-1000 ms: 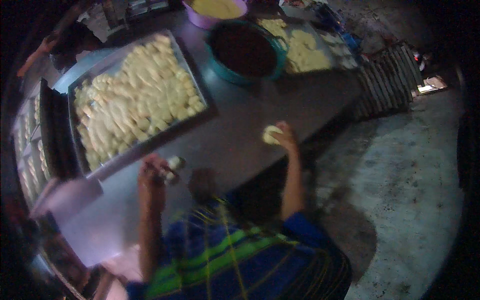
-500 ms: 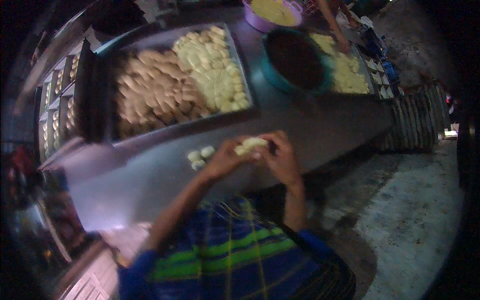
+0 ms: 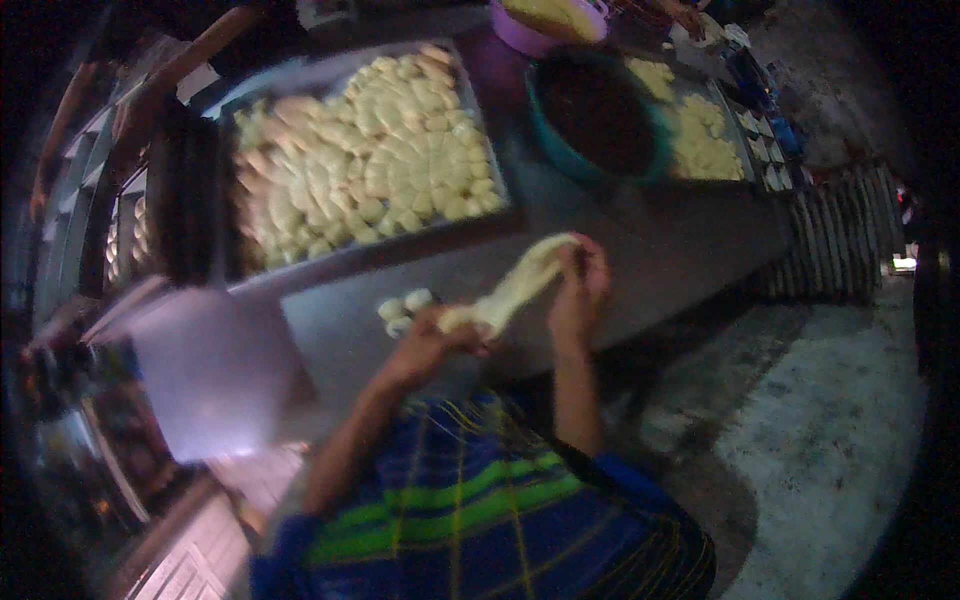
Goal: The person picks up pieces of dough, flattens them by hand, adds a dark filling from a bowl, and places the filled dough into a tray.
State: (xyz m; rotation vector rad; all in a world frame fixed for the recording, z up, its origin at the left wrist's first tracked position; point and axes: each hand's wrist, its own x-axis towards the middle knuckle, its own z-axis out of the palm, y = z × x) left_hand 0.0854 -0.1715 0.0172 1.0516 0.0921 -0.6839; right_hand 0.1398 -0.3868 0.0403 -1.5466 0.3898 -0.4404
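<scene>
A pale strip of soft dough [image 3: 525, 283] is stretched on a slant between my two hands, above the metal table. My left hand [image 3: 432, 345] is closed on its lower, lumpier end. Higher up and further right, my right hand [image 3: 585, 280] pinches the other end, fingers partly hidden behind the dough. Just beyond my left hand, a few small dough balls [image 3: 405, 308] lie on the table. Past them is a large tray [image 3: 375, 243] filled with rounded dough pieces [image 3: 410, 170].
A teal basin [image 3: 540, 140] of dark filling stands right of the tray, a purple basin [image 3: 520, 38] behind it. More dough pieces [image 3: 703, 140] lie at the right. A co-worker's hand [image 3: 688, 20] shows at the far edge. Racks [image 3: 120, 200] stand left; corrugated slats [image 3: 835, 240] stand right.
My hands have moved apart, drawing the bunched dough into a long strip; the right went up, the left down. Tray pieces at left looked brown and now look pale. The co-worker's arm has drawn back.
</scene>
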